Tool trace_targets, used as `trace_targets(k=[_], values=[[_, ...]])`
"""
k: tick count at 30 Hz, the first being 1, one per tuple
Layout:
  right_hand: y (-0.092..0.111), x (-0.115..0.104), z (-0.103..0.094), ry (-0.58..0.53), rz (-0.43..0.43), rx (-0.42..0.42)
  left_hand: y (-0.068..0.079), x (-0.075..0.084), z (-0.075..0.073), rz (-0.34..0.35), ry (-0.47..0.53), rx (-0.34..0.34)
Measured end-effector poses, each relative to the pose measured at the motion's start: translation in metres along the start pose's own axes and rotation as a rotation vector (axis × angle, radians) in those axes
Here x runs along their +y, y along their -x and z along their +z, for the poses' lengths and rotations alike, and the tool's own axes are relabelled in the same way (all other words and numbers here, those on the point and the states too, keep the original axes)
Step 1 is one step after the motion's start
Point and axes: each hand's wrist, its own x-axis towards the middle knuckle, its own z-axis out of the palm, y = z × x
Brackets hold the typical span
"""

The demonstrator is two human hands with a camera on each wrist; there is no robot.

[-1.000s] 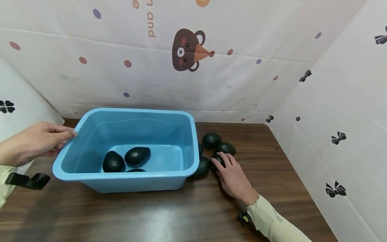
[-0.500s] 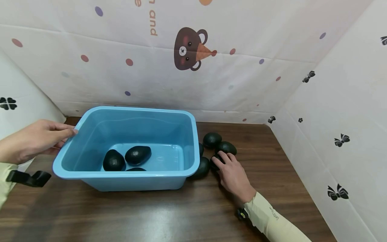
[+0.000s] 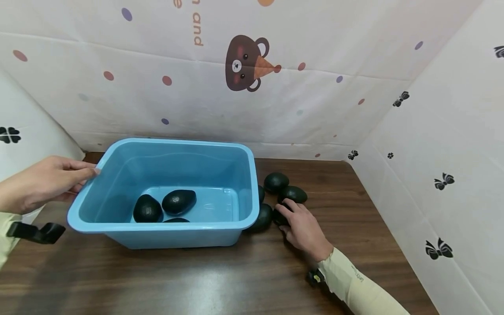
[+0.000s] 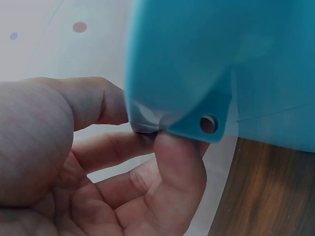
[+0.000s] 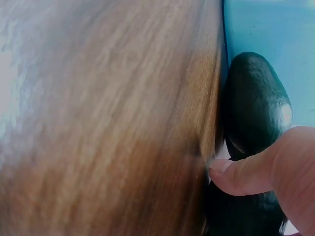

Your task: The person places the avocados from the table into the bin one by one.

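Note:
A blue plastic basin (image 3: 236, 225) stands on the wooden table with dark green avocados inside, among them one avocado (image 3: 179, 202) lying on its side. My left hand (image 3: 51, 181) pinches the basin's left rim; the left wrist view shows the thumb and fingers on both sides of the rim, near a small tab with a hole (image 4: 209, 124). Right of the basin, my right hand (image 3: 307, 229) grips an avocado (image 3: 280, 215) on the table, its thumb (image 5: 241, 178) across the near side. Another avocado (image 5: 256, 101) sits between it and the basin wall.
Several more avocados lie behind the right hand, including one avocado (image 3: 276, 182) at the back and one avocado (image 3: 293, 194) beside it; another is partly hidden by the basin. Patterned white sheets (image 3: 275, 109) enclose the table (image 3: 189, 280) at the back and sides.
My right thumb has come into sight at the near-left side of the avocado, and the fingers have shifted slightly on it. The left hand and the basin stay put.

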Motion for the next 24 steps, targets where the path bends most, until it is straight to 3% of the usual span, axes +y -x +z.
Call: trace_targets(k=[7, 24], values=[[0.003, -0.002, -0.003, -0.016, 0.024, -0.025, 0.001, 0.002, 0.000, 0.002, 0.005, -0.005], [0.007, -0.008, -0.016, 0.042, -0.014, -0.011, 0.000, -0.001, -0.001, 0.004, 0.003, 0.003]])
